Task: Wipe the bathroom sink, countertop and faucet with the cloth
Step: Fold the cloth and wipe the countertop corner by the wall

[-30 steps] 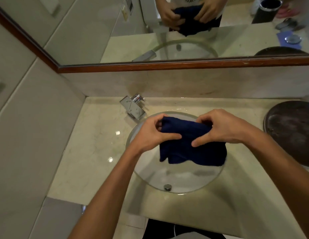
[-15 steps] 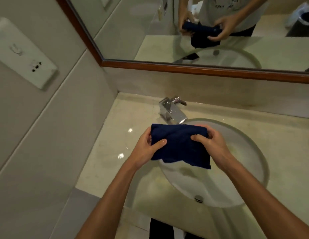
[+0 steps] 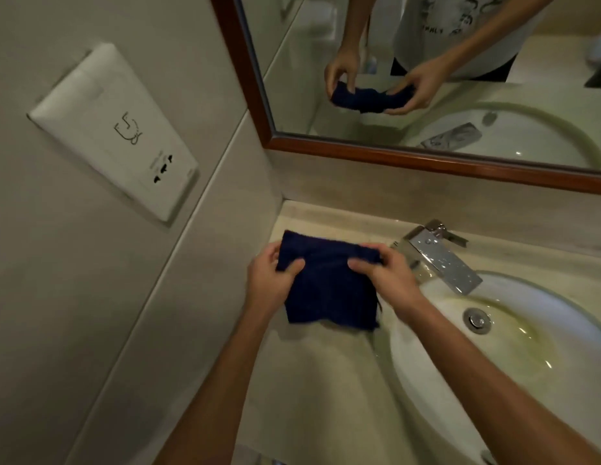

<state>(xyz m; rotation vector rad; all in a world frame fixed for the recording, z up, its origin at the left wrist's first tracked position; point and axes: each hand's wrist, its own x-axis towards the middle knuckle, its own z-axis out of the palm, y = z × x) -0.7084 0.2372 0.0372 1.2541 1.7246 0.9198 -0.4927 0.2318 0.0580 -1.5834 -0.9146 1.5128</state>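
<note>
Head view: one dark blue cloth (image 3: 329, 286), one chrome faucet (image 3: 438, 255), one white sink (image 3: 514, 333) and two hands. The left hand (image 3: 270, 280) pinches the cloth's left edge, thumb on top and fingers curled beneath; the right hand (image 3: 384, 271) grips its right edge the same way — both forearms reach in from below. The cloth hangs between the fingers over the beige countertop (image 3: 312, 391), left of the sink. The faucet stands just right of the right fingers.
</note>
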